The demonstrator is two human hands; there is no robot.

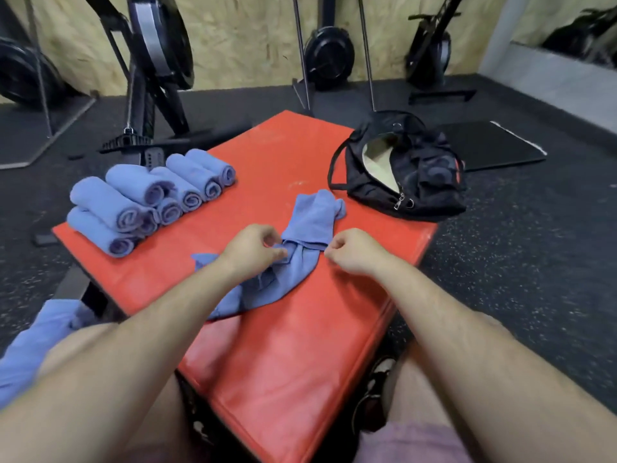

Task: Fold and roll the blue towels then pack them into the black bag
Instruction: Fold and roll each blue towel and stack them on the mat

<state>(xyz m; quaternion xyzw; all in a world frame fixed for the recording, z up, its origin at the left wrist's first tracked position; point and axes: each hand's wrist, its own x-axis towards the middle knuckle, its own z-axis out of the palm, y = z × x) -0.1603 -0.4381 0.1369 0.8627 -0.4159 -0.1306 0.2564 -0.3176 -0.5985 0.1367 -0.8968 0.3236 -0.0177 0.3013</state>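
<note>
8 rolled towels [147, 198] sit stacked at the worktop's [283, 345] left, and 1 black bag [404, 168] gapes at its right. 1 loose towel [300, 259] lies between, pinched in the left hand [253, 252] grip. The right hand [354, 252] is curled at its edge; I cannot tell if it holds.

The left forearm [150, 329] and the right forearm [450, 322], both bare, reach forward and converge. The hands end side by side with a small gap between them. The left hand [253, 250] lies palm down, its fingers [279, 252] curled and pinching a fold of the blue towel [310, 222]. The right hand [354, 250] is balled with knuckles up. Its fingers [330, 252] are tucked under, right at the towel's edge, and whether they grip it cannot be told.
</note>
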